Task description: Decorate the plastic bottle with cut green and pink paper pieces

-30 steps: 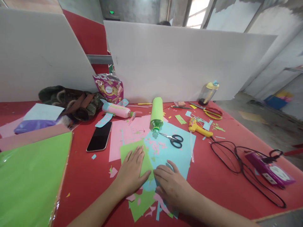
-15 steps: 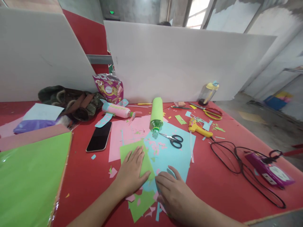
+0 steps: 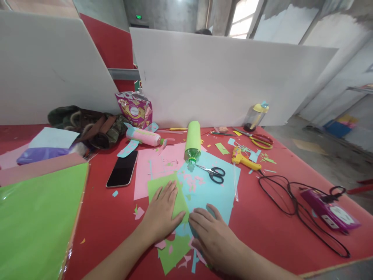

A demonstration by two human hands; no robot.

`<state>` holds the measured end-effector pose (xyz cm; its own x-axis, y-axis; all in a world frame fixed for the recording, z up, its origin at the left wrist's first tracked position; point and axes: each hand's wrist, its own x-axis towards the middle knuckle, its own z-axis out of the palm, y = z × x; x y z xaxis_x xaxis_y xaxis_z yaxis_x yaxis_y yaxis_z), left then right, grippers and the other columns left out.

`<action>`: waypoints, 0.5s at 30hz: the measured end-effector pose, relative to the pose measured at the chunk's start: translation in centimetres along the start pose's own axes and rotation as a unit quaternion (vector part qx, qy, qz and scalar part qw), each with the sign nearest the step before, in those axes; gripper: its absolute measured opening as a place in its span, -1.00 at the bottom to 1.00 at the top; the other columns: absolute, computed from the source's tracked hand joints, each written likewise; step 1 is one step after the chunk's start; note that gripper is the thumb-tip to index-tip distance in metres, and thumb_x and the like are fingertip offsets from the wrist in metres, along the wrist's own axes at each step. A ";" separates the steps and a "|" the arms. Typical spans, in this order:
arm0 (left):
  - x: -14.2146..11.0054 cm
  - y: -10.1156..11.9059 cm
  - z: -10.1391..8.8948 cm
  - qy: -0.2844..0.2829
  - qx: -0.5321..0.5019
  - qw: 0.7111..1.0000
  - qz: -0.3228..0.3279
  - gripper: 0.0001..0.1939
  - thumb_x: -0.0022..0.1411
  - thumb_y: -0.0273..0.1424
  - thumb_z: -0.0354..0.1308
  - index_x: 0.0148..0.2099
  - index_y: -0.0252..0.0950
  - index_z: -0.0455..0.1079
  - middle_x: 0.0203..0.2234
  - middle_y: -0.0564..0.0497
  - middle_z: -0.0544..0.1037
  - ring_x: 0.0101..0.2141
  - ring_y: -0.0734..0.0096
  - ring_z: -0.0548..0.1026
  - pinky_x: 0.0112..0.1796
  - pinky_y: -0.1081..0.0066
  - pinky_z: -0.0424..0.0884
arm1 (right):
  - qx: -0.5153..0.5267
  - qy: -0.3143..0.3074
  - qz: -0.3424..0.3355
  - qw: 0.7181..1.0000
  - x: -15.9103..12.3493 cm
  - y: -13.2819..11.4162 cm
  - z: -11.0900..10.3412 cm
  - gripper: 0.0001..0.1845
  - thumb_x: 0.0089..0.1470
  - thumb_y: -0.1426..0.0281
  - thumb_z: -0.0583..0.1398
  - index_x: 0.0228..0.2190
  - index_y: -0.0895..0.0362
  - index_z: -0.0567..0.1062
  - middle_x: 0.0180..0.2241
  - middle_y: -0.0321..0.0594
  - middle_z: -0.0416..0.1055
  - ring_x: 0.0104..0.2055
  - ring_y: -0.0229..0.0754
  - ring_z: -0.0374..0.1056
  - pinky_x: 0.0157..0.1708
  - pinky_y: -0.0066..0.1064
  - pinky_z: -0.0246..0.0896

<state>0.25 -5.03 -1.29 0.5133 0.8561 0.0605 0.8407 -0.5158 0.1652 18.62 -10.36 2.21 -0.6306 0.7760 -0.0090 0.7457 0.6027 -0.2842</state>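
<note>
- Green paper sheet [image 3: 180,199]: lies flat with the hands, over the edges of a pink sheet [image 3: 142,173] and a blue sheet [image 3: 223,196]; its long axis runs roughly from 11 to 5 o'clock.
- Left hand [image 3: 161,212]: nearer of the two, spread open and palm down on the sheet, fingers pointing to about 1 o'clock, holding nothing.
- Right hand [image 3: 214,233]: at 4 o'clock from the sheet, fingers loosely bent, their tips beside its near right corner; whether they touch or pinch the paper I cannot tell.
- Green scrap [image 3: 173,252]: at 6 o'clock, just below the sheet.
- Green-wrapped bottle [image 3: 193,136]: at 1 o'clock, on its side, cap towards the person.
- Scissors [image 3: 217,174]: at 2 o'clock on the blue sheet, with the yellow glue gun [image 3: 244,160] farther out.
- Phone [image 3: 122,169]: at 10 o'clock on the red bench [image 3: 262,233].
</note>
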 end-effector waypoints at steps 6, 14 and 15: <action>0.0 0.0 0.0 -0.003 0.001 1.000 0.000 -0.35 0.19 -0.07 -0.24 0.13 -0.48 0.08 0.17 -0.19 0.03 0.16 0.15 -0.01 0.08 0.13 0.02 | 0.003 -0.015 0.008 1.000 0.6 0.0 0.1 -0.58 0.07 0.27 0.02 -0.05 0.18 0.24 -0.08 -0.08 0.30 0.01 -0.03 0.09 0.08 -0.03 -0.18; 0.0 0.0 0.1 0.021 0.006 1.000 0.012 -0.38 0.20 -0.09 -0.24 0.11 -0.48 0.12 0.15 -0.21 0.06 0.15 0.16 0.01 0.08 0.14 0.03 | 0.014 -0.034 0.008 0.999 1.8 0.5 -0.2 -0.51 0.08 0.17 -0.03 -0.05 0.22 0.25 -0.03 -0.03 0.26 0.05 -0.01 0.05 0.10 -0.02 -0.23; 0.0 0.0 0.1 0.021 0.006 1.000 0.012 -0.38 0.20 -0.10 -0.24 0.11 -0.48 0.12 0.15 -0.21 0.06 0.15 0.16 0.01 0.08 0.14 0.03 | 0.011 -0.034 0.006 0.999 1.9 0.5 -0.1 -0.49 0.08 0.15 -0.03 -0.04 0.23 0.24 -0.02 -0.02 0.25 0.06 0.00 0.04 0.10 -0.01 -0.23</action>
<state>0.22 -5.05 -1.38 0.5264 0.8436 0.1058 0.8300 -0.5368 0.1514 17.84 -8.53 2.13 -0.6354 0.7684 -0.0767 0.7489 0.5890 -0.3039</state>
